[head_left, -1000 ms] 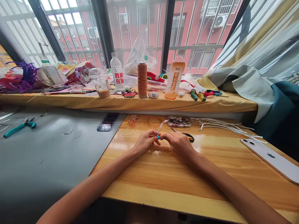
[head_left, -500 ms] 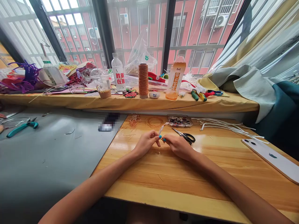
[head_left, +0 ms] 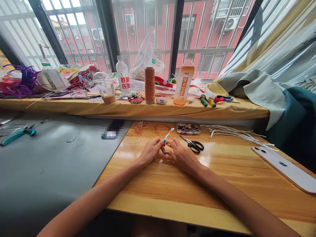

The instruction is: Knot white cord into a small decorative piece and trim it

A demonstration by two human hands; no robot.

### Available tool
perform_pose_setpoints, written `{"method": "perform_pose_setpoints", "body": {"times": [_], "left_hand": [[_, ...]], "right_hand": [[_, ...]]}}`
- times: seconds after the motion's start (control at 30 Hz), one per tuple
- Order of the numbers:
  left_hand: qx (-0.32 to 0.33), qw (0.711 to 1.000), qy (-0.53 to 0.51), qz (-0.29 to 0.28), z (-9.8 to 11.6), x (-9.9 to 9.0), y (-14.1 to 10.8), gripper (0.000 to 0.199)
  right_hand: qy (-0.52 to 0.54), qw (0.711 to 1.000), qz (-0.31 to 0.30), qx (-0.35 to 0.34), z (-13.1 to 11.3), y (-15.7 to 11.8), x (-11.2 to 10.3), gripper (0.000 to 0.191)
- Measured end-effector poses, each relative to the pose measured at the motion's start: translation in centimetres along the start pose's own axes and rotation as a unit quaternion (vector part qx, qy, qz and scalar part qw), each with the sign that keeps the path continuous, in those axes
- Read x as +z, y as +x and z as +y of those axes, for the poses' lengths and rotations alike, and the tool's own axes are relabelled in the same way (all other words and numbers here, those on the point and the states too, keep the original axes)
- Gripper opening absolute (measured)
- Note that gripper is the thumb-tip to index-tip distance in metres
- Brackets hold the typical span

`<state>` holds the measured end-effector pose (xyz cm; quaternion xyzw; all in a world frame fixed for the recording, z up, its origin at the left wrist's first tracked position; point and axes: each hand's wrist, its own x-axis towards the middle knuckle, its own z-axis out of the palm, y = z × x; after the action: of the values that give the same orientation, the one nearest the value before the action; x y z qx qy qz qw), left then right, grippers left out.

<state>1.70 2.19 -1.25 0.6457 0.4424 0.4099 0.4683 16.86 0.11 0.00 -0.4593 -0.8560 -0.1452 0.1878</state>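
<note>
My left hand (head_left: pixel 151 151) pinches a short white cord (head_left: pixel 169 133) between thumb and forefinger, and the cord's free end points up and to the right. Close against it, my right hand (head_left: pixel 184 156) has its fingers bent towards the left fingertips. A thin copper-coloured strand seems to lie between the two hands, but it is too small to make out. Black-handled scissors (head_left: pixel 195 145) rest on the wood just beyond my right hand. Behind the hands are a coil of copper-coloured thread (head_left: pixel 161 129) and a loose tangle of the same thread (head_left: pixel 140 128).
A clear tray of small beads or stones (head_left: pixel 188 127) stands at the back, white cords (head_left: pixel 229 133) to its right. A phone (head_left: pixel 283 166) lies at the right. Teal pliers (head_left: pixel 18 136) are on the grey mat. The sill holds a thread spool (head_left: pixel 149 86) and bottles.
The white cord has tilted and now stands straighter out of my left fingers. My right fingers have spread from their pinch and shifted slightly. The whole view has moved a little.
</note>
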Motion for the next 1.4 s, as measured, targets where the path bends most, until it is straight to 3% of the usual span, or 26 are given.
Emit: {"method": "perform_pose_setpoints", "body": {"times": [0.13, 0.27, 0.43, 0.67, 1.03, 1.2, 1.4], "left_hand": [[-0.004, 0.998, -0.055, -0.032, -0.1, 0.1, 0.2, 0.03], [-0.006, 0.994, -0.11, -0.02, 0.4, 0.1, 0.4, 0.03], [-0.021, 0.986, -0.161, -0.033, 0.8, -0.1, 0.4, 0.033], [0.001, 0.984, -0.177, -0.036, 0.7, -0.1, 0.4, 0.03], [-0.009, 0.998, -0.058, -0.005, 0.1, 0.2, 0.4, 0.017], [0.03, 0.997, 0.061, 0.023, -0.2, 0.3, 0.2, 0.016], [0.055, 0.992, 0.112, 0.029, 0.4, 0.3, 0.0, 0.016]], "right_hand": [[-0.075, 0.994, 0.032, -0.076, 0.4, -0.1, -0.1, 0.025], [-0.068, 0.991, 0.031, -0.115, 0.9, -0.2, 0.0, 0.026], [-0.025, 0.995, 0.004, -0.099, 1.3, -0.2, 0.5, 0.022], [-0.004, 0.997, 0.027, -0.075, 1.9, -0.1, 0.9, 0.02], [0.003, 0.998, -0.012, -0.061, 1.2, -0.2, 0.6, 0.026], [-0.003, 0.999, -0.033, -0.039, 0.6, -0.1, 0.1, 0.024], [-0.015, 0.998, -0.032, -0.06, 0.9, 0.0, 0.5, 0.018]]}}
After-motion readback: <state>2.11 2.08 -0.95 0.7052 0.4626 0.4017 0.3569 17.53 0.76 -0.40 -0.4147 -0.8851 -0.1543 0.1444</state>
